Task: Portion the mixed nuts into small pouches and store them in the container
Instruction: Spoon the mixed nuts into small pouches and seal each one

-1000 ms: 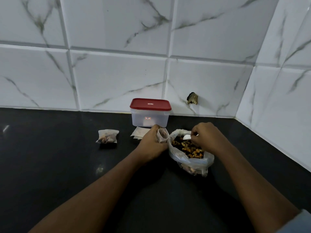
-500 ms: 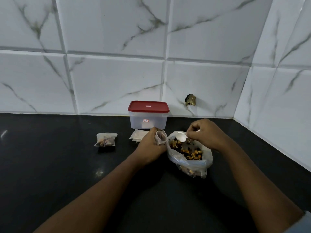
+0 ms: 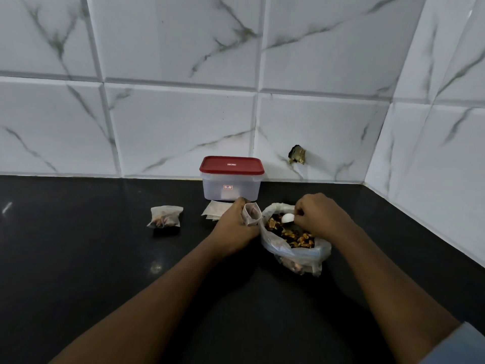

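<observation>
Spoon over nut bag; open pouch at its 9 o'clock.

Left hand curled round small pouch, mouth held open and upward, touching rim of bag; right hand pinching white spoon, handle lying roughly 3-to-9 o'clock, bowl toward 9, just above nuts; load in bowl not discernible; pouch mouth just beside bowl at 9 o'clock, so right hand the nearer; judged: short carry toward 9 required, bag rim between the two the sole obstruction, spillage likely there; filled pouch well apart at 9 o'clock on counter; flat empty pouches at 11 o'clock behind left hand; container at 11 o'clock against wall, red lid on.
</observation>
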`<state>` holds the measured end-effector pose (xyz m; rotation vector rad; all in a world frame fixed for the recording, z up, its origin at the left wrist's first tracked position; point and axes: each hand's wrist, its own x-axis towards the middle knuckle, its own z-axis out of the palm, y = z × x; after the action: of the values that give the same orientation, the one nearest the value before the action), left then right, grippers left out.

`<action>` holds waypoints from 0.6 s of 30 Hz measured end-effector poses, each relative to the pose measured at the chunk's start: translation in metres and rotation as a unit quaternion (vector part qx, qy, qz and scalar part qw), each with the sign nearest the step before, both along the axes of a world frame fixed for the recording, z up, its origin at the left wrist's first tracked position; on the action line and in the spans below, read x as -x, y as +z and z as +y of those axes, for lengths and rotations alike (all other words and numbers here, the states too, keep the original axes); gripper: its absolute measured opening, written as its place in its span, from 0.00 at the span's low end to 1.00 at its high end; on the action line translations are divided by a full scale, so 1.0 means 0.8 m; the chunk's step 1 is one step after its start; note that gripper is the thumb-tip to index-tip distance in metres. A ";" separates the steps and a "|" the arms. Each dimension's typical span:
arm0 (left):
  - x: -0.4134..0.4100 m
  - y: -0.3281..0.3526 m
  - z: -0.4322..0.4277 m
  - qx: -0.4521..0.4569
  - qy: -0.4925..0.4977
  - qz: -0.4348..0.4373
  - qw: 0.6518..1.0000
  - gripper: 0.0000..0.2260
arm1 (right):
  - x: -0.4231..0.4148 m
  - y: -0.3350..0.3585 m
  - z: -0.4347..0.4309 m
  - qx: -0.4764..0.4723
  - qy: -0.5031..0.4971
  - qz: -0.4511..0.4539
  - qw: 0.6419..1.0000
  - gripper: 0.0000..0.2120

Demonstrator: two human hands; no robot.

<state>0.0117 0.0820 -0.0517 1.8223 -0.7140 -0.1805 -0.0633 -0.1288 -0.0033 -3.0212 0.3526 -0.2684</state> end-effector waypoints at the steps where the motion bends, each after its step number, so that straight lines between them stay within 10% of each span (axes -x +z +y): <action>1: -0.001 -0.001 0.000 0.000 0.001 0.000 1.000 0.15 | 0.001 0.001 -0.002 0.003 -0.007 -0.001 1.000 0.03; 18: -0.001 0.001 -0.001 -0.014 -0.006 0.006 1.000 0.15 | 0.005 -0.001 0.003 -0.142 0.060 -0.034 0.987 0.05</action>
<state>0.0128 0.0814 -0.0510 1.8421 -0.7182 -0.2101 -0.0677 -0.1266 -0.0041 -2.7321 0.1837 -0.2830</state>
